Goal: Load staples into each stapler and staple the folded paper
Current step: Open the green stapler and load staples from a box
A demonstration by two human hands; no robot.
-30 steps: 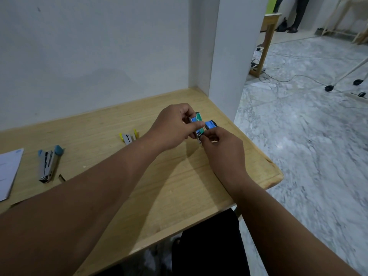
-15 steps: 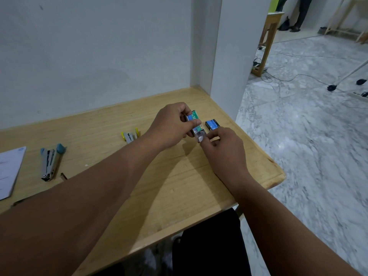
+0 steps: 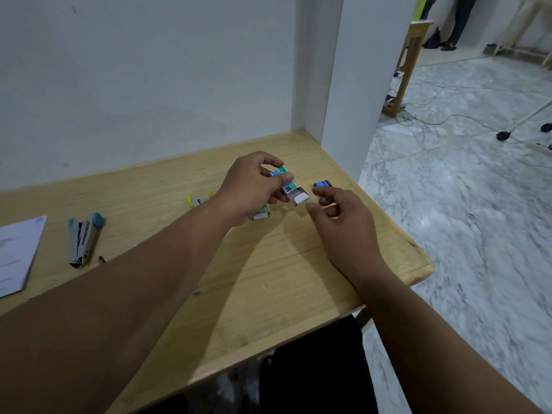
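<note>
since a moment ago the right hand [image 3: 343, 222] has let go, fingers loose, while the left hand [image 3: 254, 186] grips the half-open staple box [image 3: 291, 188]; both staplers [image 3: 83, 239] unloaded, paper [image 3: 18, 252] unstapled.

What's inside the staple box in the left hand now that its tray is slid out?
The left hand grips the green staple box; its inner tray pokes out, showing only white. No staples are visible, and the sleeve and fingers cover the rest.
</note>
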